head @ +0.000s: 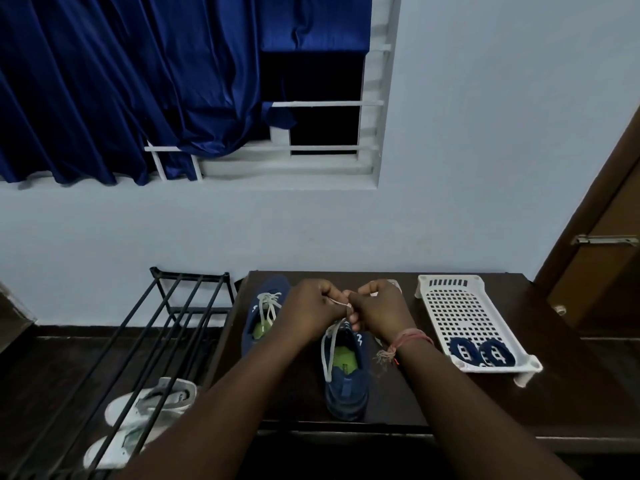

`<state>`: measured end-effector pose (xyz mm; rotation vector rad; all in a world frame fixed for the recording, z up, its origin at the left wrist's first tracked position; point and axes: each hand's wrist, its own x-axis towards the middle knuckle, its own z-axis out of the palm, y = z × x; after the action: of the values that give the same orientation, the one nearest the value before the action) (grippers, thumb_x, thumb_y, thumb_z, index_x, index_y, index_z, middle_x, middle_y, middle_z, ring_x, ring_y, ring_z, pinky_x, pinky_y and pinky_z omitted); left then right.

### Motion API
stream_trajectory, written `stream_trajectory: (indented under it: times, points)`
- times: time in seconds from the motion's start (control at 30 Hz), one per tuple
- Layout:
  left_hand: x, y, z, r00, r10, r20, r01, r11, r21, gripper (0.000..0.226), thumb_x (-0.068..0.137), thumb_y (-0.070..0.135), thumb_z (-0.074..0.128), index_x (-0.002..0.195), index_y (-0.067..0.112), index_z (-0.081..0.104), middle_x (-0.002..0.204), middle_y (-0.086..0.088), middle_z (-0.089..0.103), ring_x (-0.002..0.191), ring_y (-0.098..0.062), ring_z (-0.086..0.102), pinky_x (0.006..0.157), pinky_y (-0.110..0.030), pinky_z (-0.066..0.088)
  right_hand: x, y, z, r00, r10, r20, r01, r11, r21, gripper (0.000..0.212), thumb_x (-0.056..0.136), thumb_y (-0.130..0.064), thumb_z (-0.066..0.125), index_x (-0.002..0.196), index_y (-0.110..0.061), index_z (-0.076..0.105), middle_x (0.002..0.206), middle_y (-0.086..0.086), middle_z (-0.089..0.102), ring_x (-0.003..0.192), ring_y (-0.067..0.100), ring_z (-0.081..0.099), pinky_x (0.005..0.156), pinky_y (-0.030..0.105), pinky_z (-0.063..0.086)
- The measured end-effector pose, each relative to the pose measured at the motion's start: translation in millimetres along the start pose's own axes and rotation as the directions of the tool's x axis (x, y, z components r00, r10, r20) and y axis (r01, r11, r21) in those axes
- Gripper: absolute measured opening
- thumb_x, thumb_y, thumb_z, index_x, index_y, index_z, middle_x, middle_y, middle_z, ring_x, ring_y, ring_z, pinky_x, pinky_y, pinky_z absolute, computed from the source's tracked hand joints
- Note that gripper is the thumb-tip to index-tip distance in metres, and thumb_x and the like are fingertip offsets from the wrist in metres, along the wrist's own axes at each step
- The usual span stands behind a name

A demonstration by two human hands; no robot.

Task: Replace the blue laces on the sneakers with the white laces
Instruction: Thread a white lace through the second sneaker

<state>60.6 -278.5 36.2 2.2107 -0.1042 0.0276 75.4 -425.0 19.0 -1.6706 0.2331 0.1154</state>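
Observation:
Two navy sneakers stand on a dark table (519, 403). The left sneaker (265, 313) carries a white lace. The right sneaker (346, 372) lies nearer me, with a white lace (327, 348) running up from its eyelets. My left hand (310, 311) and my right hand (377, 311) meet above its front, each pinching a strand of that lace. Its toe is hidden behind my hands. Two coiled blue laces (481, 353) lie in a white perforated tray (460, 306) at the right.
A black metal shoe rack (145, 341) stands left of the table, with a pair of white sneakers (145, 417) on the floor under it. A wall with a window and a blue curtain (121, 91) rises behind. A brown door (602, 258) is at the right.

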Motion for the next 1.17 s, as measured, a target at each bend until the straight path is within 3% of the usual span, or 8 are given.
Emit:
stream_trajectory:
  times: [0.23,0.43,0.57,0.7,0.8,0.9,0.97,1.17]
  points:
    - [3,-8,11,0.991,-0.004,-0.134,0.009,0.999,0.033,0.002,0.084,0.021,0.074,0.083,0.023,0.075,0.070,0.011,0.069,0.065,0.005,0.062,0.055,-0.011,0.041,-15,4,-1,0.983,0.033,0.183,0.005,0.979,-0.203,0.023,0.089,-0.003,0.051,0.078,0.002,0.069,0.065,0.014,0.064,0.051,0.015,0.057,0.053,0.024,0.050]
    - [7,-9,13,0.996,-0.035,0.088,0.037,0.999,-0.021,0.007,0.087,0.015,0.070,0.085,0.022,0.071,0.082,0.006,0.073,0.066,-0.004,0.064,0.058,-0.018,0.047,-22,7,-1,0.964,-0.023,0.265,0.106,0.946,-0.307,0.010,0.079,-0.011,0.054,0.072,-0.009,0.061,0.065,0.011,0.059,0.061,0.022,0.055,0.059,0.035,0.043]
    - [4,-10,12,0.994,-0.063,0.090,0.068,0.996,-0.059,0.008,0.086,0.011,0.064,0.085,0.017,0.070,0.076,0.002,0.074,0.068,-0.009,0.070,0.062,-0.023,0.051,-25,6,-5,0.964,-0.053,0.261,0.170,0.876,-0.451,0.021,0.089,-0.019,0.049,0.070,-0.015,0.057,0.066,0.001,0.061,0.062,0.015,0.056,0.058,0.030,0.042]
    - [4,-16,15,0.986,-0.157,0.050,0.159,0.986,-0.040,0.009,0.082,0.018,0.067,0.076,0.017,0.074,0.069,0.003,0.074,0.065,-0.010,0.069,0.063,-0.026,0.053,-24,17,-6,0.941,-0.308,0.140,0.317,0.659,-0.682,0.008,0.093,-0.018,0.048,0.094,-0.017,0.056,0.080,-0.002,0.063,0.078,0.019,0.062,0.050,0.012,0.028]
    - [6,-14,13,0.959,-0.259,0.113,0.272,0.955,-0.122,0.019,0.076,0.019,0.065,0.073,0.002,0.074,0.064,-0.008,0.072,0.052,-0.016,0.061,0.058,-0.029,0.048,-26,24,-4,0.860,-0.499,0.108,0.408,0.544,-0.733,0.047,0.092,-0.009,0.053,0.136,-0.018,0.041,0.086,0.001,0.064,0.073,0.016,0.055,0.051,0.017,0.028]
    - [5,-6,9,0.933,-0.313,0.176,0.348,0.911,-0.222,0.016,0.080,0.007,0.061,0.077,-0.005,0.073,0.063,-0.011,0.068,0.044,-0.013,0.057,0.046,-0.020,0.042,-21,25,0,0.787,-0.583,0.203,0.521,0.451,-0.724,0.031,0.087,-0.003,0.055,0.114,-0.016,0.061,0.088,0.004,0.064,0.082,0.022,0.059,0.067,0.028,0.036]
    - [6,-4,7,0.932,-0.315,0.176,0.351,0.905,-0.238,0.014,0.084,0.006,0.062,0.080,-0.003,0.073,0.064,-0.010,0.067,0.042,-0.010,0.055,0.041,-0.017,0.039,-20,23,1,0.789,-0.590,0.174,0.528,0.504,-0.683,0.018,0.086,-0.001,0.054,0.093,-0.015,0.064,0.085,0.002,0.062,0.083,0.021,0.058,0.070,0.026,0.037]
    - [10,-15,9,0.967,-0.242,0.074,0.253,0.944,-0.211,0.015,0.075,0.023,0.069,0.081,0.010,0.067,0.066,-0.003,0.065,0.055,-0.017,0.055,0.057,-0.031,0.042,-19,24,2,0.919,-0.355,0.173,0.394,0.802,-0.449,0.029,0.091,-0.002,0.045,0.076,-0.026,0.052,0.077,-0.007,0.057,0.075,0.012,0.055,0.063,0.026,0.039]
